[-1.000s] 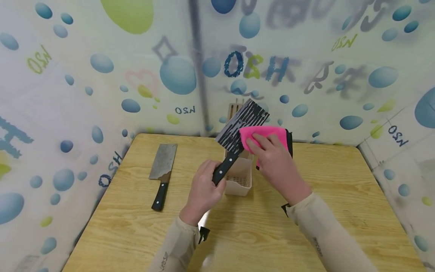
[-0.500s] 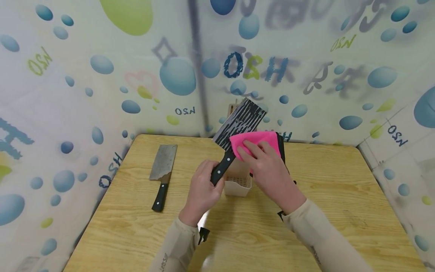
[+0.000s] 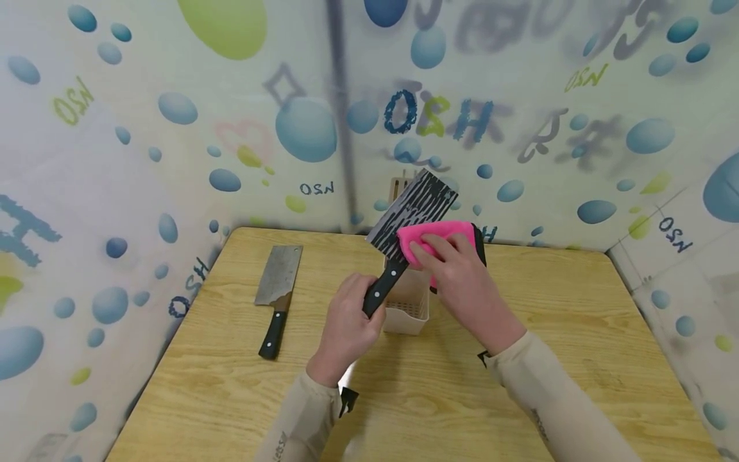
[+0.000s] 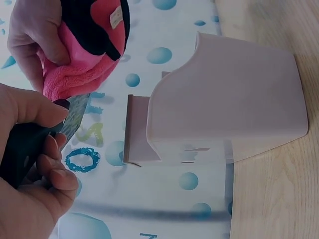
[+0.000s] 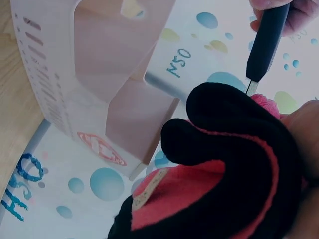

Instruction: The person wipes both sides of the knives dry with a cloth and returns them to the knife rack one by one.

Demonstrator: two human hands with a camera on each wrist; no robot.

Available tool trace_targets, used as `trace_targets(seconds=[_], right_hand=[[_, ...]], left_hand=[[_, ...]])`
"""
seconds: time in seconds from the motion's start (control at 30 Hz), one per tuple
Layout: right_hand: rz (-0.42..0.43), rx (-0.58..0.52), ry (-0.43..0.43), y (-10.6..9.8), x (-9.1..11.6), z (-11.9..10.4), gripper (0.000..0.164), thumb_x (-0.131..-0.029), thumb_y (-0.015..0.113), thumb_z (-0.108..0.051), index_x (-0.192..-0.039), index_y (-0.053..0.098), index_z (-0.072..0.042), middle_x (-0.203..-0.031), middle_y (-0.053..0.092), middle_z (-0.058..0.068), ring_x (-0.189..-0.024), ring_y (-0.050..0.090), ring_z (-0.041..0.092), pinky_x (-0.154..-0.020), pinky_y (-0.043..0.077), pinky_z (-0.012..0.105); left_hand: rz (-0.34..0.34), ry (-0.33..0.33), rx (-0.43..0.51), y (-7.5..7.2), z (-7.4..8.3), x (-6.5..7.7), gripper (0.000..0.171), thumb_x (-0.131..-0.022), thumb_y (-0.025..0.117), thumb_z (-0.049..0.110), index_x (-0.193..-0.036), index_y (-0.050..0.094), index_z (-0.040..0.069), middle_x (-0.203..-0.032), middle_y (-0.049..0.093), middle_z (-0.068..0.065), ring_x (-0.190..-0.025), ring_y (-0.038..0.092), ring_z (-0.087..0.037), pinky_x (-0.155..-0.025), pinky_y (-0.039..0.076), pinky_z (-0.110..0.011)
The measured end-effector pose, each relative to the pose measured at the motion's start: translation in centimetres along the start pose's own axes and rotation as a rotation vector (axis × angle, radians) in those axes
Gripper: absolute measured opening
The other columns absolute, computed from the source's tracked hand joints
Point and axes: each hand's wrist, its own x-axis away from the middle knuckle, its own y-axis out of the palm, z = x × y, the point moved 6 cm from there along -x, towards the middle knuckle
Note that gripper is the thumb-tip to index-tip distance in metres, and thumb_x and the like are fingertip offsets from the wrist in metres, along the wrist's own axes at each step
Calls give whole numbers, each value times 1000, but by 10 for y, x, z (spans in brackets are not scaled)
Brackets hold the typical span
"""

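Note:
My left hand (image 3: 349,321) grips the black riveted handle of a cleaver (image 3: 412,208), whose blade has black and grey streaks and tilts up to the right. My right hand (image 3: 467,276) holds a folded pink cloth (image 3: 441,231) with black edging against the lower right part of the blade, near the handle. In the left wrist view the cloth (image 4: 87,59) hangs bunched from the right hand's fingers, and the blade is mostly hidden. Seen from the right wrist, the cloth's black border (image 5: 239,129) covers most of the blade, and the handle (image 5: 268,45) rises from the left hand.
A second cleaver (image 3: 277,279), with a plain grey blade and black handle, lies on the wooden table (image 3: 208,385) at left. Below the held cleaver stands a pale pink knife holder (image 3: 406,321) with slots. A patterned curtain (image 3: 300,64) surrounds the table's back and sides.
The cloth and right hand shift down and left along the blade, then slightly back up and right. The left hand keeps its hold on the cleaver, which barely moves.

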Motion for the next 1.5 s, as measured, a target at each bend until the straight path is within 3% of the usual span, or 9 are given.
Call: trace_targets(seconds=[0.3, 0.5, 0.8, 0.93, 1.1, 1.5], right_hand=[[-57, 82, 19, -5, -7, 24, 51, -79, 74, 14, -128, 73, -4, -122, 69, 21, -102, 57, 42, -91, 52, 47], [-61, 145, -19, -11, -17, 42, 46, -82, 60, 19, -122, 74, 1, -115, 70, 24, -100, 60, 39, -89, 47, 49], [-139, 218, 32, -12, -32, 71, 42, -88, 57, 15, -124, 73, 1, -118, 69, 25, -104, 60, 37, -87, 44, 49], [-117, 204, 42, -12, -37, 78, 46, -85, 49, 18, -122, 73, 2, -116, 70, 26, -104, 61, 37, -86, 43, 49], [-88, 190, 36, -8, -39, 78, 49, -85, 44, 19, -120, 73, 2, -114, 70, 25, -101, 61, 37, -84, 42, 48], [-69, 199, -29, 2, -38, 59, 47, -86, 49, 18, -122, 72, 0, -116, 69, 23, -94, 57, 35, -79, 39, 44]], left_hand=[[-26, 22, -21, 4, 3, 2, 25, -80, 72, -4, -104, 67, -3, -85, 59, -6, -74, 50, -18, -61, 44, -29], [-50, 12, -12, 6, 5, 2, 24, -82, 72, -5, -105, 67, -2, -87, 60, -6, -76, 50, -17, -63, 43, -28], [-72, 25, -24, 9, 7, 3, 25, -82, 73, -5, -106, 66, -1, -91, 62, -7, -80, 52, -17, -66, 48, -31], [-81, 35, -17, 10, 8, 4, 24, -83, 73, -4, -106, 66, 0, -91, 62, -7, -80, 52, -17, -67, 47, -31], [-88, 14, -4, 11, 6, 4, 23, -85, 71, -5, -107, 66, -1, -91, 63, -8, -79, 51, -16, -65, 45, -29], [-74, -10, -4, 10, -1, -2, 21, -86, 71, -3, -108, 68, -2, -92, 63, -7, -80, 52, -17, -66, 45, -29]])
